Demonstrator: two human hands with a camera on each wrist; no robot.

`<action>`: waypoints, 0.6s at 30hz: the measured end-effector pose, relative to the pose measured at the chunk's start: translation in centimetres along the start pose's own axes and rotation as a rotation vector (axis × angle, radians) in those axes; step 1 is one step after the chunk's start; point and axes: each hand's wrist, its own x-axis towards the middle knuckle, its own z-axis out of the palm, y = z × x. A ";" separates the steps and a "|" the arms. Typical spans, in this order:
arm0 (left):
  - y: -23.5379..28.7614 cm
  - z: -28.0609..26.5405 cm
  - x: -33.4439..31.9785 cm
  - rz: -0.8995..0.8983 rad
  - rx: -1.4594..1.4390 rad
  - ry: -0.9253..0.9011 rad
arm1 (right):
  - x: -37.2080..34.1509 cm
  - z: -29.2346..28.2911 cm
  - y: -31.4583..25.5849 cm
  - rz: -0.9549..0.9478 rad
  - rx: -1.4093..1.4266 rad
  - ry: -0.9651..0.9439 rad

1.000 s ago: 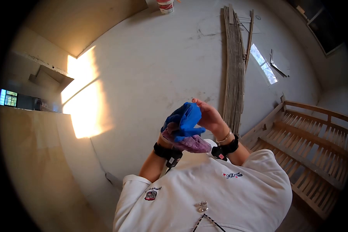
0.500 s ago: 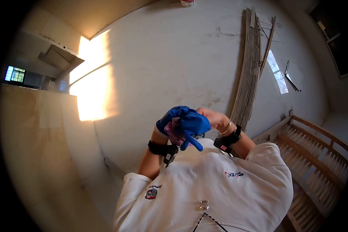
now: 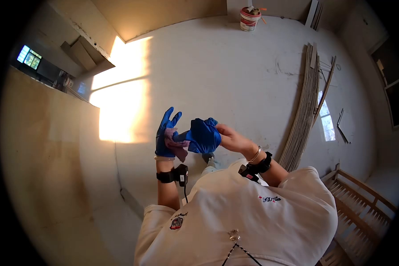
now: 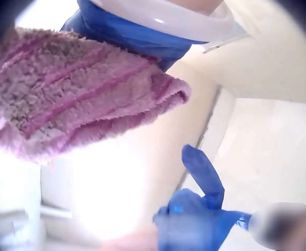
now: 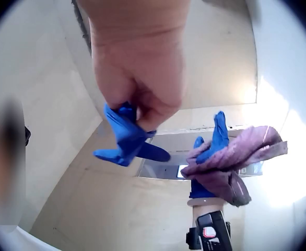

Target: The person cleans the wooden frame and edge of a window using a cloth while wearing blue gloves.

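My left hand [image 3: 165, 142] wears a blue rubber glove and holds a purple fleecy cloth [image 3: 176, 145]. In the right wrist view two gloved fingers point up while the cloth [image 5: 236, 159] is bunched against the rest of the hand. My bare right hand [image 3: 235, 138] pinches a second, loose blue glove [image 3: 205, 138] by one edge. Its limp fingers dangle below the right hand in the right wrist view. From the left wrist, the cloth [image 4: 85, 99] shows pink stripes and greyish soiled pile. In the head view the loose glove lies right beside the cloth, between both hands.
Long wooden strips [image 3: 303, 111] lie stacked on the pale floor to the right. A slatted wooden frame [image 3: 363, 199] stands at the lower right. Far ahead is a red and white bucket [image 3: 249, 20]. A tan surface [image 3: 44, 128] runs along the left side.
My hands were together around the loose glove and cloth; they have drawn apart, the left moving leftward with its fingers raised. The loose glove stays with the right hand. The bucket shows fully again.
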 end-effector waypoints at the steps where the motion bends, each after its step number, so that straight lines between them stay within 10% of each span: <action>1: -0.6 -1.6 0.4 -0.162 -0.464 0.093 | 1.9 -0.4 -0.6 -0.060 -0.346 0.044; 2: 2.0 -1.7 0.5 -0.175 -0.585 0.211 | 4.7 -0.4 -0.9 0.157 -0.633 0.111; 6: 6.9 -1.1 0.8 -0.115 -0.115 0.232 | 9.9 -0.1 -0.3 -0.323 -1.132 0.267; 10: 7.7 -0.5 3.9 -0.183 -0.060 0.327 | 14.4 0.8 -0.3 0.000 -0.927 0.129; 17: 5.0 -4.2 12.2 -0.219 0.031 0.426 | 22.3 -1.7 -0.4 -0.271 -0.706 -0.088; 18: 2.6 -4.8 13.8 0.151 0.123 0.476 | 23.3 -2.6 -0.5 -0.279 -0.701 -0.096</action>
